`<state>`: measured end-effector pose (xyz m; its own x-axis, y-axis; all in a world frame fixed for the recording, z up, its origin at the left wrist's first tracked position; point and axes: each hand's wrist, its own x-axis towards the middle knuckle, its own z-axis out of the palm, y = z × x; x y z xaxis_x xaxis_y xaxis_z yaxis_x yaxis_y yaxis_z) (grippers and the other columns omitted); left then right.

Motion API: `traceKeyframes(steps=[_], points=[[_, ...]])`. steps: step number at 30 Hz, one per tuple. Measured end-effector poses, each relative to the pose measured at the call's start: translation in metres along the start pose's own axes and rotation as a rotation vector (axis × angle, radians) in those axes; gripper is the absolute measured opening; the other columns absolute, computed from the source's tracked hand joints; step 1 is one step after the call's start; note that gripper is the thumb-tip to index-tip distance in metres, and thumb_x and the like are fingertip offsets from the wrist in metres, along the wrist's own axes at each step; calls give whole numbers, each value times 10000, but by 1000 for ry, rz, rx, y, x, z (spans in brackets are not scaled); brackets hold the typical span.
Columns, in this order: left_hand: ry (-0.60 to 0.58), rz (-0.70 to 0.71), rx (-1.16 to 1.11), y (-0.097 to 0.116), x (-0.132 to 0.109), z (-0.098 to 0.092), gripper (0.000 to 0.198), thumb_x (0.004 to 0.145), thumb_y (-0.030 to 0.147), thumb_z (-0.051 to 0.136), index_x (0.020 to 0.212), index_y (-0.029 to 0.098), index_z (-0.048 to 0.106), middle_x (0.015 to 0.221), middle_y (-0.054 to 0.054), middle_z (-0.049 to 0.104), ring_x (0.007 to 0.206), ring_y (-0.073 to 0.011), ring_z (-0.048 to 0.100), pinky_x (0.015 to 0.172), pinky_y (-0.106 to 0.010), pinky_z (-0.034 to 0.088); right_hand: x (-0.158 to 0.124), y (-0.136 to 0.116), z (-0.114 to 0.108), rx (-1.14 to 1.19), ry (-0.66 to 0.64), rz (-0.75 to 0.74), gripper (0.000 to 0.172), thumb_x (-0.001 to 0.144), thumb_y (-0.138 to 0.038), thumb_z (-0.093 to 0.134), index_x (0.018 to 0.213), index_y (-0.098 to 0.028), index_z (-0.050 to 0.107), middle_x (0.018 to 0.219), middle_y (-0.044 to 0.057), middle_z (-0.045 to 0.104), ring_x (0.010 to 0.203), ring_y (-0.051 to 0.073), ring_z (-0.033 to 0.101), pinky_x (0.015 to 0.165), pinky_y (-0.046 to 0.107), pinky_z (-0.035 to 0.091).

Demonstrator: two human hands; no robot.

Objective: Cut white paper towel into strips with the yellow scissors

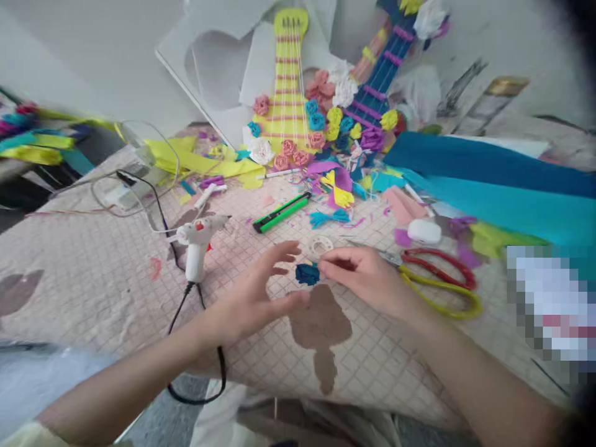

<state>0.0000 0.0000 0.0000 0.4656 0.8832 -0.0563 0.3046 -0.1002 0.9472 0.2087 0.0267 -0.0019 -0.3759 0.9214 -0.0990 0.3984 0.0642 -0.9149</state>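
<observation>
A small dark blue crepe-paper flower (307, 274) is at the middle of the table. My right hand (361, 273) pinches its right edge between thumb and fingertips. To the left of the flower, my left hand (261, 295) is open, its fingers and thumb spread apart and holding nothing. Just behind the flower lies a white roll of tape (319, 247). Scissors with one red and one yellow handle (440, 282) lie to the right of my right hand, their blades partly hidden behind it.
A white glue gun (196, 248) stands at left, its black cord running down past my left forearm. A green cutter knife (282, 213) lies farther back. Behind are a yellow paper guitar (289, 93), a blue one (384, 68) and paper scraps. Blue paper sheets (493, 161) lie at right.
</observation>
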Motion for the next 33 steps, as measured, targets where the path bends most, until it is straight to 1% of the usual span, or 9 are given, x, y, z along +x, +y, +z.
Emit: traceKeyframes(steps=[2, 4, 6, 8, 10, 13, 19, 25, 33], points=[[-4, 8, -81, -4, 13, 8, 543, 759, 273, 626, 1230, 258, 357, 1161, -72, 493, 1064, -188, 505, 910, -376, 427, -1, -1, 1, 12, 4, -8, 169, 806, -263, 537, 744, -180, 670, 681, -6, 642, 633, 134, 556, 558, 229, 405], [2, 23, -145, -6, 21, 14, 504, 769, 251, 614, 1211, 252, 372, 1065, -55, 523, 972, -168, 546, 848, -349, 460, -1, -1, 1, 29, 9, -7, 159, 802, -251, 539, 755, -185, 675, 699, -4, 657, 650, 139, 571, 565, 232, 416], [22, 43, -192, -7, 24, 17, 460, 783, 217, 595, 1193, 250, 390, 985, -33, 536, 898, -140, 559, 796, -312, 477, -1, -1, 1, 53, 17, 5, 153, 800, -245, 542, 770, -188, 681, 712, -2, 669, 660, 142, 586, 577, 237, 428], [44, 70, -214, -8, 22, 19, 411, 791, 185, 584, 1158, 249, 412, 946, -17, 540, 876, -122, 556, 772, -280, 483, -2, -1, 2, 71, 24, 16, 150, 798, -246, 546, 785, -190, 684, 739, 3, 680, 671, 145, 598, 588, 242, 440], [65, 111, -211, -8, 20, 19, 338, 788, 155, 583, 1087, 237, 446, 936, -9, 540, 876, -112, 551, 769, -264, 487, -2, -1, 2, 62, 31, 23, 146, 793, -254, 554, 780, -191, 685, 760, 10, 686, 683, 152, 602, 586, 247, 445], [75, 183, -178, -8, 19, 18, 233, 787, 127, 578, 984, 211, 487, 922, -10, 546, 862, -107, 555, 781, -271, 498, -2, -2, 2, 36, 52, 26, 137, 786, -254, 563, 770, -190, 682, 770, 15, 684, 698, 156, 598, 583, 249, 445], [71, 243, -10, -7, 19, 15, 127, 772, 125, 591, 886, 174, 562, 913, -46, 586, 884, -142, 570, 747, -277, 516, -3, -6, 4, -38, 73, -23, 133, 789, -200, 555, 739, -182, 676, 737, 7, 667, 694, 144, 582, 586, 247, 428], [96, 278, 37, -9, 19, 14, 104, 753, 121, 610, 843, 164, 581, 911, -61, 605, 861, -151, 588, 710, -280, 532, -4, -6, 4, -87, 81, -72, 144, 792, -151, 552, 720, -188, 671, 744, -4, 658, 716, 139, 580, 608, 246, 421], [103, 253, 22, -8, 16, 15, 114, 744, 117, 619, 840, 172, 588, 889, -49, 619, 829, -133, 598, 673, -236, 533, -7, -7, 4, -131, 99, -156, 171, 781, -89, 554, 689, -183, 664, 710, -13, 635, 687, 119, 564, 575, 225, 408]])
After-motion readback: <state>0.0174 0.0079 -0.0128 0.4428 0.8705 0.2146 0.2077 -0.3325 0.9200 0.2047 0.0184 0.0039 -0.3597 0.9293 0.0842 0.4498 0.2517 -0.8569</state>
